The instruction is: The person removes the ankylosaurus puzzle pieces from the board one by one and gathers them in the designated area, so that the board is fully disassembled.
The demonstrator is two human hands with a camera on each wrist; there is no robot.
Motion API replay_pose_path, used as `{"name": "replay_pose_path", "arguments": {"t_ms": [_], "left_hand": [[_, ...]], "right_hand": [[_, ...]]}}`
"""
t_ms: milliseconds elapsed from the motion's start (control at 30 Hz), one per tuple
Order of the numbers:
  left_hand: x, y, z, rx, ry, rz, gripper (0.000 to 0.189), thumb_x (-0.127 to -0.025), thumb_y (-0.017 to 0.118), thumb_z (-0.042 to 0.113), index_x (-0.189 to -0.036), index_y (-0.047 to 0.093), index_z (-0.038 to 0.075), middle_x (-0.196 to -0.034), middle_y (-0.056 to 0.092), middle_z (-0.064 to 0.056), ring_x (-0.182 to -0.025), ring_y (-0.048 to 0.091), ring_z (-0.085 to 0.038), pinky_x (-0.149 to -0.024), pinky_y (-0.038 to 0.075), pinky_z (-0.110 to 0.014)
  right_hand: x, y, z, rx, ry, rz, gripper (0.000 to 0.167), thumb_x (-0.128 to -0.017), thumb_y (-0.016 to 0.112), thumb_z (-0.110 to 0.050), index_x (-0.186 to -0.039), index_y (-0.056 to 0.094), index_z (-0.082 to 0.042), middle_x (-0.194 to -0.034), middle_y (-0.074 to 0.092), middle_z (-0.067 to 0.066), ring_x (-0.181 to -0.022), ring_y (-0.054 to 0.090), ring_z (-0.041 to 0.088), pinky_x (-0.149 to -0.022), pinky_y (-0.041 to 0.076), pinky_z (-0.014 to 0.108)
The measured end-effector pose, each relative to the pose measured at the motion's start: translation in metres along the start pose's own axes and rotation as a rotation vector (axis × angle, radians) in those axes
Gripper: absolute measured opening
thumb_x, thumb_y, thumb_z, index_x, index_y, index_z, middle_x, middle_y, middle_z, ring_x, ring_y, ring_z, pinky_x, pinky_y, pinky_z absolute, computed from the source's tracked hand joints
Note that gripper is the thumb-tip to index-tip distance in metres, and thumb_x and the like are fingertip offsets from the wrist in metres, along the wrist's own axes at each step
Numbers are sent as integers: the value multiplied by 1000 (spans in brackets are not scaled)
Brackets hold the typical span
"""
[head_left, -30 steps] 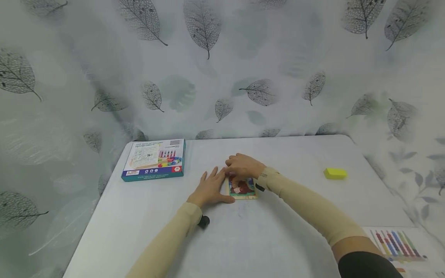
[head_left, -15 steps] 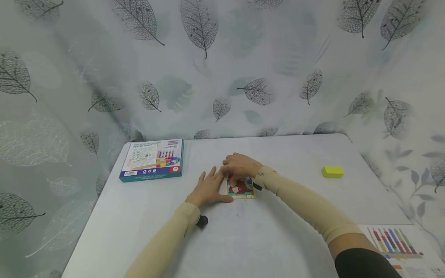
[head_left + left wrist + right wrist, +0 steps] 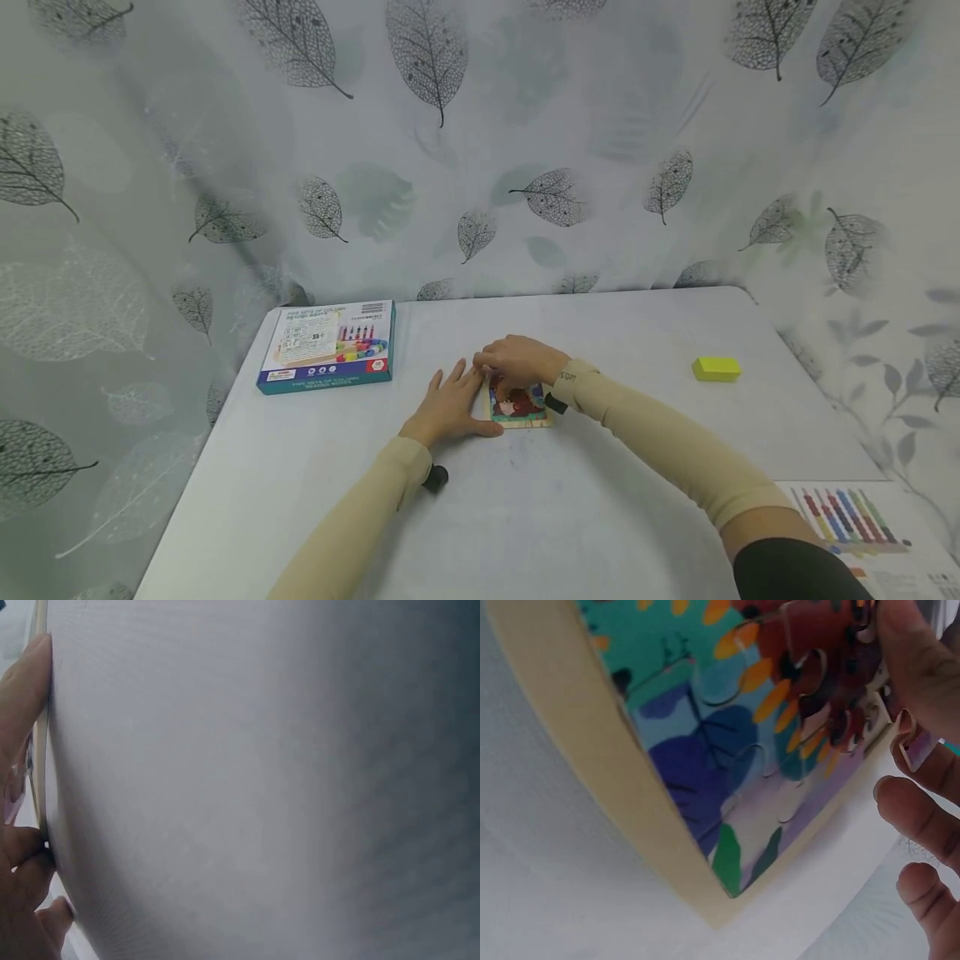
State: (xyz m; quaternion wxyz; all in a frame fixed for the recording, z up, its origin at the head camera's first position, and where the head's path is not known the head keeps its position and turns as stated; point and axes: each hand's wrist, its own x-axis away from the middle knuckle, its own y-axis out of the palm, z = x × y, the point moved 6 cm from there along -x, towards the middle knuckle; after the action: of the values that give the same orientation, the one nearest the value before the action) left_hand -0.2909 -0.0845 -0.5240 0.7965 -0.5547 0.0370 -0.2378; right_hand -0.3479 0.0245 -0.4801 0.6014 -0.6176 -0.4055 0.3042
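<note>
A small jigsaw puzzle [image 3: 519,407] in a pale wooden frame lies flat at mid-table, its picture brightly coloured. My left hand [image 3: 448,410] is spread at its left side, the thumb near the lower left corner and touching the frame's edge. Over the upper left part of the board bends my right hand [image 3: 522,360]. In the right wrist view, its thumb and index finger pinch a loose puzzle piece [image 3: 917,747] beside a gap in the picture. Joined pieces [image 3: 727,742] fill the near corner of the board. The right hand hides part of the puzzle in the head view.
A flat cardboard box [image 3: 327,346] with printed beads lies at the back left of the white table [image 3: 600,517]. A yellow block [image 3: 716,369] sits at the right. Near the front right is a printed sheet [image 3: 862,525], partly behind the right arm.
My right hand shifts very slightly over the puzzle's upper left part. The left hand stays in place. The whole head view drifts a little.
</note>
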Motion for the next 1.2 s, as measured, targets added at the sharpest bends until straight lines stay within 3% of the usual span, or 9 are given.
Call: {"name": "replay_pose_path", "arguments": {"t_ms": [233, 433, 733, 933, 1200], "left_hand": [[-1, 0, 0, -14, -10, 6, 118, -77, 70, 73, -163, 10, 19, -170, 15, 1, -160, 6, -30, -127, 6, -62], [-2, 0, 1, -9, -11, 0, 118, -76, 70, 74, -163, 13, 18, -170, 15, 1, -160, 5, -29, -128, 6, -61], [-1, -2, 2, -17, -9, 14, 115, -75, 73, 71, -162, 22, 15, -170, 19, -1, -160, 9, -30, -127, 8, -61], [-1, -2, 3, -32, -11, 19, 116, -75, 73, 72, -162, 22, 14, -170, 21, -3, -160, 10, -30, -128, 9, -61], [0, -2, 3, -13, -5, 19, 116, -75, 74, 71, -162, 21, 15, -170, 21, -3, -160, 10, -30, -128, 8, -61]], "right_hand": [[4, -9, 1, -164, 28, 26, 21, -94, 70, -11, -114, 68, -16, -105, 71, 1, -96, 66, 17, -90, 56, 34], [8, -18, 1, -279, -13, 44, 15, -93, 71, -10, -108, 71, -14, -97, 71, 0, -86, 63, 11, -82, 55, 29], [23, -28, 14, -264, -33, 76, 13, -94, 70, -12, -106, 75, -9, -94, 70, 1, -82, 61, 12, -77, 54, 29], [37, -29, 34, -260, 53, 61, 13, -94, 70, -15, -105, 77, -10, -93, 72, 0, -81, 60, 9, -76, 53, 29], [67, -23, 59, -310, 180, 50, 16, -98, 63, -9, -108, 76, -9, -100, 75, 2, -84, 64, 11, -77, 55, 30]]}}
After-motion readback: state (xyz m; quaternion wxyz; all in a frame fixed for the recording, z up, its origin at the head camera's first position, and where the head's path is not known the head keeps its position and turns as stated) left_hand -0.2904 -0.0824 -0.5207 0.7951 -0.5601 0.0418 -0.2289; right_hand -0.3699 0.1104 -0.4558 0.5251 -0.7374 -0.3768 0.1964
